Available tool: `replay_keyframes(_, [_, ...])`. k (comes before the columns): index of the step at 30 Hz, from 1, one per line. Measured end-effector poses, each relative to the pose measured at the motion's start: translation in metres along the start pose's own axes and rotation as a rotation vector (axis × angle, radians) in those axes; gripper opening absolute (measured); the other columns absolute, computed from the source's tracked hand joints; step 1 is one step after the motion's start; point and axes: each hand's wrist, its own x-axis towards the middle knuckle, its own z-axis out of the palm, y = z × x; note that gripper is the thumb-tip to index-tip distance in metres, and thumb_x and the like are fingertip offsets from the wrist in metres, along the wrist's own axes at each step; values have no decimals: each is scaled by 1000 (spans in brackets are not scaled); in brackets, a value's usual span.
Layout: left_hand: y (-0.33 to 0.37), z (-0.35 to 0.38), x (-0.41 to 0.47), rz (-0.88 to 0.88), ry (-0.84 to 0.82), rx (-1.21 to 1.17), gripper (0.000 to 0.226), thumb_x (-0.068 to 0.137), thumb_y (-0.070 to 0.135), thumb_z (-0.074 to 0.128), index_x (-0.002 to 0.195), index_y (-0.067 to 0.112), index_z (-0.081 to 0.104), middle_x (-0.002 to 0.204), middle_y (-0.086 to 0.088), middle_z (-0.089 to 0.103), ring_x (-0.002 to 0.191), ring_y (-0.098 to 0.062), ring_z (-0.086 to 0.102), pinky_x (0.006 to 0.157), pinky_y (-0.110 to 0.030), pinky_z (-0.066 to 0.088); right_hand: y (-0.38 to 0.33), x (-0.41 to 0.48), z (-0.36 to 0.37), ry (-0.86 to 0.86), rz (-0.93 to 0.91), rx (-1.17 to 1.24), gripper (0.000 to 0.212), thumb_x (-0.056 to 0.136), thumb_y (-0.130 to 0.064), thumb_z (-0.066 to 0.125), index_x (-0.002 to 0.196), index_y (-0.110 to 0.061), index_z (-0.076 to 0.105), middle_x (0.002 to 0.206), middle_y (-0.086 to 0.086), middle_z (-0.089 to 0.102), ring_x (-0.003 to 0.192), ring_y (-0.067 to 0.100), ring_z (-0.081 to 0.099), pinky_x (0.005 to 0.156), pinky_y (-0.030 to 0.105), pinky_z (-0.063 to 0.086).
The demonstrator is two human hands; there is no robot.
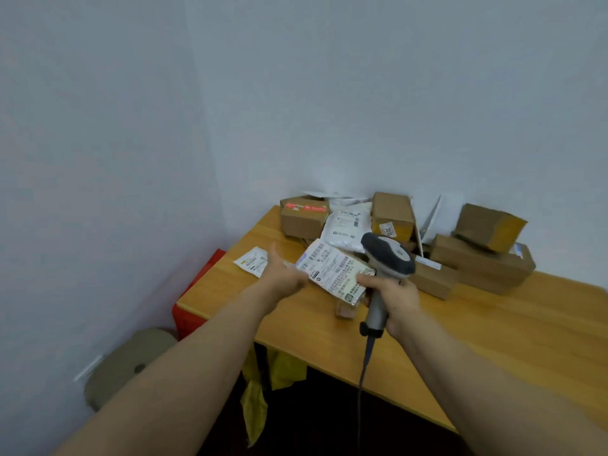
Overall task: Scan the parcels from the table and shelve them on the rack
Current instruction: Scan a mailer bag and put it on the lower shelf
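My right hand (396,301) grips the handle of a grey barcode scanner (388,255), its head pointing away over the table. My left hand (283,274) holds the left edge of a small brown parcel with a large white shipping label (335,271), tilted up above the wooden table (493,330). Behind it lies a pile of parcels: a cardboard box with red tape (302,215), a white poly mailer (345,228), a box with a yellow label (393,215) and several brown boxes (480,261) to the right. The rack is not in view.
A flat white label or envelope (253,261) lies on the table left of my left hand. The scanner cable (365,363) hangs over the table's front edge. A red crate (197,291) and a tan round object (131,360) sit on the floor at left; yellow bags (263,383) hang under the table. White walls meet in the corner.
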Motion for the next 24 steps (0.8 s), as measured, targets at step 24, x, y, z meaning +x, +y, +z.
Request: replay_keyframes(24, [39,68,-23,-90,213,78,54,87,-4,63,133,11,40,117,-12,65,89,-27,65,78,-42,52,-60,-42,-69,-418,-115,-389,14,78,-2,73,74,-3,60,59,10,56,45,17,49,44,26,42])
